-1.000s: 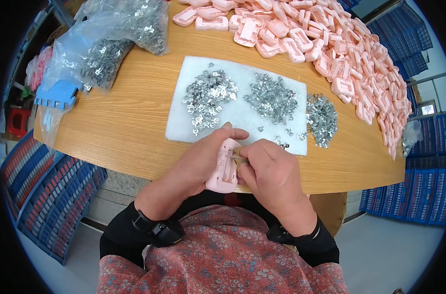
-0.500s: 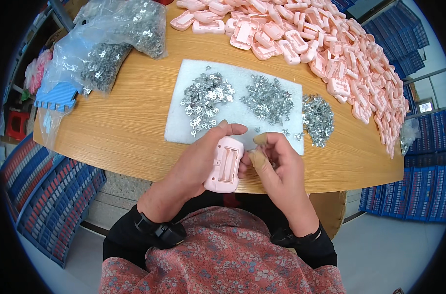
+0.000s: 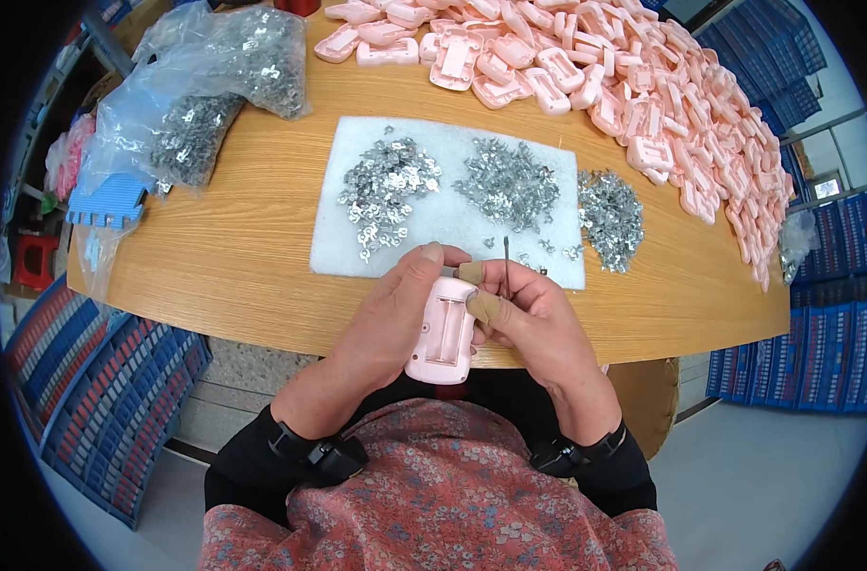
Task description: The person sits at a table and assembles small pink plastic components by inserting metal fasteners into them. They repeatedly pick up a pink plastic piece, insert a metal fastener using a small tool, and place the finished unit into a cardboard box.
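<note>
A pink plastic housing point(image 3: 450, 333) with an open battery compartment faces up in front of me, over the table's near edge. My left hand point(image 3: 381, 319) is closed around its left side. Tape covers the thumb and a fingertip of my right hand point(image 3: 548, 319), whose thumb presses at the housing's upper right corner. A thin dark metal rod point(image 3: 507, 262), apparently a tool, sticks up from between the right fingers. Whatever small part sits under the right thumb is hidden. Beyond my hands, small metal contact pieces point(image 3: 510, 186) lie heaped on a white foam sheet point(image 3: 329, 219).
Many pink housings point(image 3: 643, 105) are piled along the far right of the table point(image 3: 234, 228). Clear bags of metal pieces point(image 3: 200, 124) stand at the far left, by a blue foam mat point(image 3: 108, 200). Another metal heap point(image 3: 611, 219) lies right of the sheet. Blue racks point(image 3: 119, 400) stand beside the table.
My right hand has moved left to the housing, and its thumb now lies on the upper corner. The dark rod now stands up plainly between its fingers. The view has shifted slightly.
</note>
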`<act>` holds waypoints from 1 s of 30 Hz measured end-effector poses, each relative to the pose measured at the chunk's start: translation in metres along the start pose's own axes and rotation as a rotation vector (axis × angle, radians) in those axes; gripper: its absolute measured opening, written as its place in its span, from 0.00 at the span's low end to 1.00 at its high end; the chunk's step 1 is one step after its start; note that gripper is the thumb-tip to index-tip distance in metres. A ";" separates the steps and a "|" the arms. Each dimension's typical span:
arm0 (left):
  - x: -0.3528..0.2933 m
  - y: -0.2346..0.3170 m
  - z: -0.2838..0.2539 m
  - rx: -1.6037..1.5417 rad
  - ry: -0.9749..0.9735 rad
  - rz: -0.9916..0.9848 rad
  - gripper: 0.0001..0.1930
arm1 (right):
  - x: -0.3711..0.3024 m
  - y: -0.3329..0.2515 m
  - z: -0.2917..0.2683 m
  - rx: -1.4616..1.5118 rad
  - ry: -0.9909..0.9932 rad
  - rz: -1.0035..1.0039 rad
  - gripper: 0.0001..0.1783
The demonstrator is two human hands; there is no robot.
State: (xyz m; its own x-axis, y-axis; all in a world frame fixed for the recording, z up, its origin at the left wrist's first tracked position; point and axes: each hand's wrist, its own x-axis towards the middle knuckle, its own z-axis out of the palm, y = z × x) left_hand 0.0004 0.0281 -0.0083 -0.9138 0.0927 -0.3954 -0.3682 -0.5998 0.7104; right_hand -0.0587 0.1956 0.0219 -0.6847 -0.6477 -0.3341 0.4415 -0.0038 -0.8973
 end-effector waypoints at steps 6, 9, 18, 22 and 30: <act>-0.009 -0.001 0.000 0.324 -0.011 0.104 0.19 | -0.002 0.003 -0.008 -0.012 0.075 0.044 0.13; -0.012 0.000 0.000 0.421 -0.060 0.169 0.20 | -0.003 0.003 -0.009 -0.002 0.080 0.046 0.13; -0.015 0.005 0.009 0.903 -0.030 0.285 0.21 | -0.004 0.009 -0.010 -0.023 0.100 0.028 0.12; -0.016 0.003 0.006 0.972 -0.019 0.367 0.17 | -0.005 0.005 -0.003 -0.071 0.123 -0.009 0.11; -0.015 0.013 -0.022 -0.256 -0.198 -0.111 0.17 | 0.001 0.008 -0.001 -0.244 0.092 -0.249 0.17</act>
State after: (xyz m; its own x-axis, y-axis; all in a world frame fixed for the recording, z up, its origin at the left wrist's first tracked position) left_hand 0.0135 0.0011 -0.0057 -0.8952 0.3062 -0.3237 -0.4355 -0.7553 0.4898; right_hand -0.0564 0.1955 0.0145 -0.8079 -0.5787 -0.1116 0.1110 0.0366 -0.9931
